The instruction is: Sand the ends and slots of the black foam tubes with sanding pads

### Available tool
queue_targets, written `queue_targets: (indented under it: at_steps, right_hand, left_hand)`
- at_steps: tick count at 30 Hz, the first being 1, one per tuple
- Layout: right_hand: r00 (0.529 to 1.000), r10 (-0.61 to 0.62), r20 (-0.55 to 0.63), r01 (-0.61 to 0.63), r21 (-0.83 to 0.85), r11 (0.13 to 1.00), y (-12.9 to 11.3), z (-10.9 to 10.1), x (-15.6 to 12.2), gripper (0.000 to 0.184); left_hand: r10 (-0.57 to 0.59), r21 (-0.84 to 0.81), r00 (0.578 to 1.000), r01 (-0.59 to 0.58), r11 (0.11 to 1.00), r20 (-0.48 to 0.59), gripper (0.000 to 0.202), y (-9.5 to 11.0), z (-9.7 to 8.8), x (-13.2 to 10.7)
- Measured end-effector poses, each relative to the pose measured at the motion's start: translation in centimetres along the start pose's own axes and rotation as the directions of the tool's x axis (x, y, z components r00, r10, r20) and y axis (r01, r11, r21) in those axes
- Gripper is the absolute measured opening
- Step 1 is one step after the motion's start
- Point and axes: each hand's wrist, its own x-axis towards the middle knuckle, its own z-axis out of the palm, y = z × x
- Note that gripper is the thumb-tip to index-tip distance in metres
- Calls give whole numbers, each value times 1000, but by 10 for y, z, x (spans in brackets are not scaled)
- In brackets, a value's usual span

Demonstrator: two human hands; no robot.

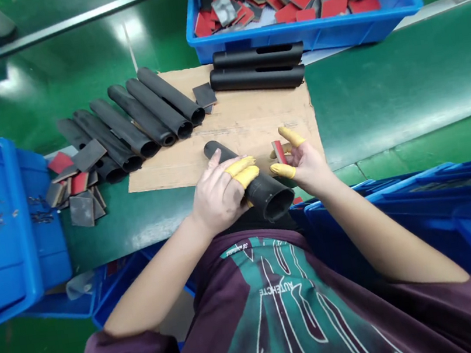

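Past the purple shirt, left hand wraps tube, right hand pinches pad, bin hiding some bench.

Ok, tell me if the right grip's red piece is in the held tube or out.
Out: the red piece is in the right grip, beside the black tube the left grip holds.

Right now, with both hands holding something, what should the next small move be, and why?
Probably bring the small, flat, red-faced pad to the near end of the hollow black tube. The right hand holds the pad outside the tube, while the left hand grips the tube, leaving that open end uncovered.
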Motion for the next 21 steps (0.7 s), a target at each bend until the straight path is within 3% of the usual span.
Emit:
queue_targets:
  at_steps: [3, 5, 7, 9, 14, 16, 18, 21]
  right_hand:
    - [978, 61, -198, -47, 78, 996, -1, -3, 1, 82]
    - [925, 117, -362, -51, 188, 981, -8, -5, 3, 66]
    - [885, 159, -437, -36, 278, 960, -18, -6, 4, 56]
    - [884, 165, -438, -28, 301, 953, -28, -6, 4, 50]
    - [908, 157, -389, -86, 193, 977, -32, 3, 9, 46]
    - [897, 172, -407, -127, 135, 983, -26, 6, 15, 45]
    - [889, 187, -419, -172, 75, 982, -20, 8, 22, 45]
    - [912, 161, -377, -184, -26, 983, -17, 10, 27, 49]
  left_hand:
    - [-101, 59, 986, 94, 994, 134, 32, -10, 13, -4]
    - [-197, 133, 960, 172, 976, 200, 36, -15, 23, -2]
    - [-298, 216, 921, 246, 945, 252, 43, -16, 33, 5]
    - [-406, 303, 856, 314, 900, 321, 46, -15, 40, 16]
    - [-610, 475, 640, 401, 783, 467, 56, -9, 53, 39]
    - [-647, 509, 602, 415, 754, 468, 59, -9, 57, 43]
    - [-665, 527, 598, 424, 737, 448, 61, -9, 59, 46]
    - [-676, 543, 584, 422, 726, 450, 60, -9, 59, 54]
